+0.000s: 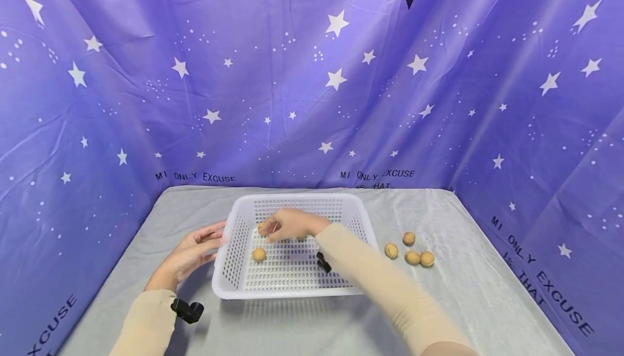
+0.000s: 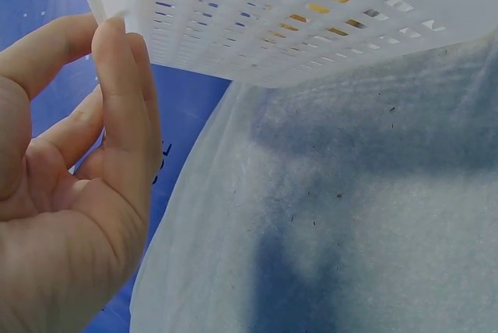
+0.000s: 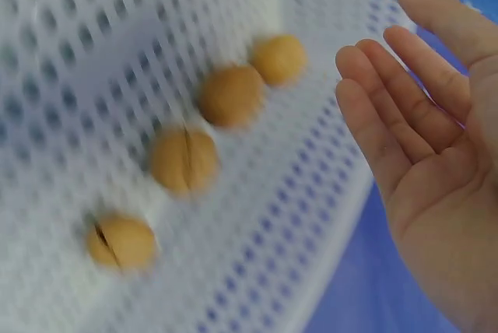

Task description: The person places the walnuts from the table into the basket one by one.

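Note:
A white perforated plastic basket [image 1: 292, 292] stands on the grey cloth with several walnuts inside. My left hand [image 1: 187, 253] is at its left end, pinching the rim between thumb and fingers, as the left wrist view shows up close. Over the inside of the basket reaches my right hand [image 1: 290, 223], its fingers loosely extended and holding nothing. In the right wrist view a row of walnuts [image 3: 184, 159] lies along the basket floor beside that hand. One walnut [image 1: 259, 254] sits apart toward the basket's left. The right hand and forearm partly hide the others in the head view.
Several more walnuts [image 1: 412, 258] lie on the grey cloth [image 1: 468, 291] to the right of the basket. Purple star-printed curtains [image 1: 302, 85] surround the table at the back and both sides. Each sleeve carries a small black device [image 1: 187, 310] near the wrist.

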Tool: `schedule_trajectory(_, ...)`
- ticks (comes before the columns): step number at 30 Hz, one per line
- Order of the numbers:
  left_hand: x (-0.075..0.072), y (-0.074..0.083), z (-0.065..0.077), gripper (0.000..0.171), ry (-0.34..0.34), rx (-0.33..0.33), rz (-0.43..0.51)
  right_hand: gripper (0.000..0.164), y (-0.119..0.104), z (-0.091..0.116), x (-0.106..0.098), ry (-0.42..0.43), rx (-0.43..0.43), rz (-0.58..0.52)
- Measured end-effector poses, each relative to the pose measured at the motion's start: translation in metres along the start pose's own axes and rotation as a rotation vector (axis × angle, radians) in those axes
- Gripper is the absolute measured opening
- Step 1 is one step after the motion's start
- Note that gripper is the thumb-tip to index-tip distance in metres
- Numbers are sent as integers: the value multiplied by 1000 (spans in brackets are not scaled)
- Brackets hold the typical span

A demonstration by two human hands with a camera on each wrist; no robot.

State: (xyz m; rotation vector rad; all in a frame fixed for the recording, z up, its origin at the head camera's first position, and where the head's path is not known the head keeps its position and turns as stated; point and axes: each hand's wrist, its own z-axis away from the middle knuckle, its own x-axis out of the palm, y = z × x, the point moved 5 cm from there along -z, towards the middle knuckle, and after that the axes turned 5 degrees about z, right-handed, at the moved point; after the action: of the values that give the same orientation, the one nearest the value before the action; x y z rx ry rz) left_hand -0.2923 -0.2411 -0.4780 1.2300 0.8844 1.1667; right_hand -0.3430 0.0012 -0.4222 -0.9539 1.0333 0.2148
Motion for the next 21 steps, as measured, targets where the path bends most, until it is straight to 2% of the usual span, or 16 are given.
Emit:
schedule_trajectory(4,0,-1,-1,70,0,0,-5,42,1,22,-31,29,2,38)
schedule_trajectory(9,-1,-3,-1,70,12,-8,-10,39,15,53,-61,86,-3,113)
schedule_trajectory(21,-1,-4,-3,71,34,-12,-8,38,90,138,-110,291,137,131)
